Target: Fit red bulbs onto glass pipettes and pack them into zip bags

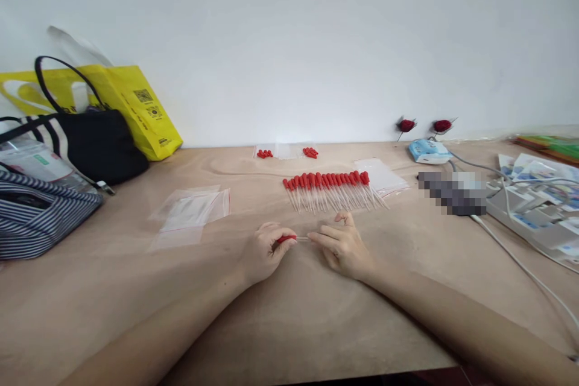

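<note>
My left hand is closed around the red head of a thin pale stick. The stick points right, and my right hand pinches its far end with thumb and fingertips. Beyond my hands lies a row of red-headed sticks, side by side with their red ends toward the wall and pale ends toward me. Two small groups of loose red pieces rest on clear plastic near the wall.
Clear zip bags lie to the left, and a white sheet or bag sits behind the row. Striped and black bags and a yellow bag stand far left. At right are a blue tissue pack, cables and a power strip.
</note>
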A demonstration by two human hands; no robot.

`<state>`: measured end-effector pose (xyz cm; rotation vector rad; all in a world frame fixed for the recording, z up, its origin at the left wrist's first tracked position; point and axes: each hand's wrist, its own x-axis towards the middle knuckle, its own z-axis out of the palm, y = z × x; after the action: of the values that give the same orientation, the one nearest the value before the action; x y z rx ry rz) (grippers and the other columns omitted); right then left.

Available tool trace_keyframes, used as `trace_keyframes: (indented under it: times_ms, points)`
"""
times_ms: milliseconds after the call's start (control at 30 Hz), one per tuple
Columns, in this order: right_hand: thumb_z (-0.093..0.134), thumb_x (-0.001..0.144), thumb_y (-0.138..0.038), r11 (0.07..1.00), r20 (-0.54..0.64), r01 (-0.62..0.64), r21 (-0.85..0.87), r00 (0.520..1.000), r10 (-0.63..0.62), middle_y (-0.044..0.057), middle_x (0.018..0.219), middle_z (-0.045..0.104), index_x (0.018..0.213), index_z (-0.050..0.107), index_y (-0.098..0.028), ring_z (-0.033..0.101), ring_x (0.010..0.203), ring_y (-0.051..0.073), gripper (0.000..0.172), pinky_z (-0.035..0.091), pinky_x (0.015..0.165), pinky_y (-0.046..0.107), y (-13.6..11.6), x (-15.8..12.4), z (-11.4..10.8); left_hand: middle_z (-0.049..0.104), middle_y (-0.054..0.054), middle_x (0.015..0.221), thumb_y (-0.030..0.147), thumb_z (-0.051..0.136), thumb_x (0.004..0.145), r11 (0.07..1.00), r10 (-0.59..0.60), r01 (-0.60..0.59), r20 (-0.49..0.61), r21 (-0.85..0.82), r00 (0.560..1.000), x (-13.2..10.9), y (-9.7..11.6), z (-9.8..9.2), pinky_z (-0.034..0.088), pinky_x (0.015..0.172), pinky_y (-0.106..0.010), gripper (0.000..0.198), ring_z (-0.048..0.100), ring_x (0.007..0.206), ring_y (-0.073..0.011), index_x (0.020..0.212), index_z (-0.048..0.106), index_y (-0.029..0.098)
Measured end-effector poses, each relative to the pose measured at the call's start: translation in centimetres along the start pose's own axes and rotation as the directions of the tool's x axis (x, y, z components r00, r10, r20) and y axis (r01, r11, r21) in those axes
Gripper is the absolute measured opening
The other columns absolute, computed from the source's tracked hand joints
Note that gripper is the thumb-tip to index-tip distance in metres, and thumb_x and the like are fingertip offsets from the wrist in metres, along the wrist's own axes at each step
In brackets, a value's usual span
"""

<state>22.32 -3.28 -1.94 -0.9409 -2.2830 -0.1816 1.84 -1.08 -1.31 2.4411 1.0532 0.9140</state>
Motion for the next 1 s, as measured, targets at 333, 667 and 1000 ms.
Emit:
trace_keyframes:
  times_ms: [333,667,1000]
  points:
    - [0.037,0.084,-0.016,0.998,-0.022,-0.040,0.041,0.999,0.041,0.000,0.065,0.059,0.078,0.060,-0.017,0.041,0.055,0.010,0.024,0.021,0.063,0.030,-0.6,0.3,0.5,0.064,0.001,0.067,0.025,0.045,0.083,0.986,0.163,-0.164,0.007,0.036,0.987,-0.1,0.4,0.0,0.040,0.087,-0.033,0.015,0.057,0.061,-0.0106,0.076,0.057,0.020]
    - [0.035,0.085,-0.017,0.989,0.033,-0.082,0.127,0.996,0.078,0.001,0.067,0.061,0.078,0.058,-0.016,0.044,0.057,0.011,0.024,0.021,0.066,0.030,-0.7,0.4,1.2,0.065,0.000,0.069,0.026,0.045,0.083,0.989,0.146,-0.146,0.008,0.026,0.989,-0.1,0.6,0.0,0.040,0.087,-0.034,0.017,0.058,0.064,-0.0120,0.074,0.058,0.020]
    - [0.036,0.087,-0.018,0.913,0.050,-0.254,0.320,0.967,0.252,0.003,0.073,0.062,0.085,0.058,-0.017,0.051,0.065,0.012,0.022,0.030,0.066,0.028,-1.4,1.3,1.0,0.062,-0.001,0.075,0.030,0.053,0.079,0.927,-0.197,0.174,-0.037,-0.332,0.980,0.2,0.0,0.5,0.046,0.068,-0.024,0.015,0.057,0.069,-0.0119,0.084,0.056,0.017]
